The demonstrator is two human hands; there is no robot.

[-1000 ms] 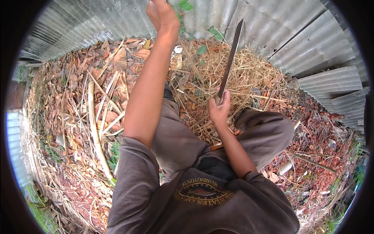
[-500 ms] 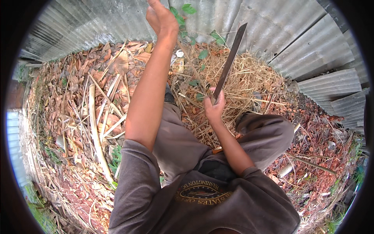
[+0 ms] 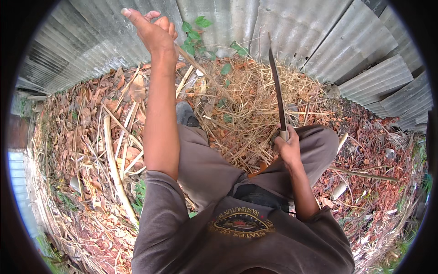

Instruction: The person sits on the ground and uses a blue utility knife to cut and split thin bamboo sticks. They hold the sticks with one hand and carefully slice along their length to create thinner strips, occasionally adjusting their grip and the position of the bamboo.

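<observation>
A right hand grips a machete, its blade pointing toward the metal fence; before the fence, the left hand curls its fingers, though whether around the adjacent stick cannot be told.

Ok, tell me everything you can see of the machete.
The machete has a long, narrow, dark blade, metal by its look, tapering to a point. A pale handle, maybe wood, is mostly hidden in the right grip, closed around it. The blade points ahead, tip slightly left, seen against straw and metal sheets; whether it touches either can't be told.
</observation>
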